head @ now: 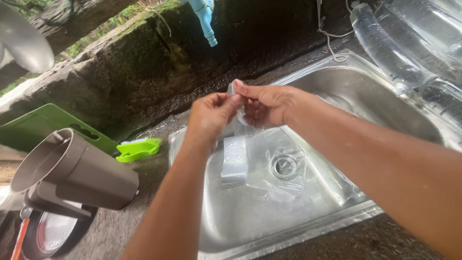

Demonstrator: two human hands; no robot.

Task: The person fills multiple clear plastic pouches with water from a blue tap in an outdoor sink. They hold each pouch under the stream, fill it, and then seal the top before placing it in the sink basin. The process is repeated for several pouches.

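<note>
Both your left hand [211, 113] and right hand [264, 103] pinch the clear bag [269, 163] over the sink [385, 103]; wet fingers could let it slip.

The sink [385, 96] is showing shiny, smooth steel; the bag [269, 159] is looking like thin, glossy clear plastic; the jug [82, 171] is showing matt brown plastic; the wall [120, 77] is looking rough and mossy.

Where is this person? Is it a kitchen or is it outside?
Probably an outdoor washing-up spot. A steel sink sits against a mossy stone wall, a blue tap sticks out above it, and green plants show behind.
</note>
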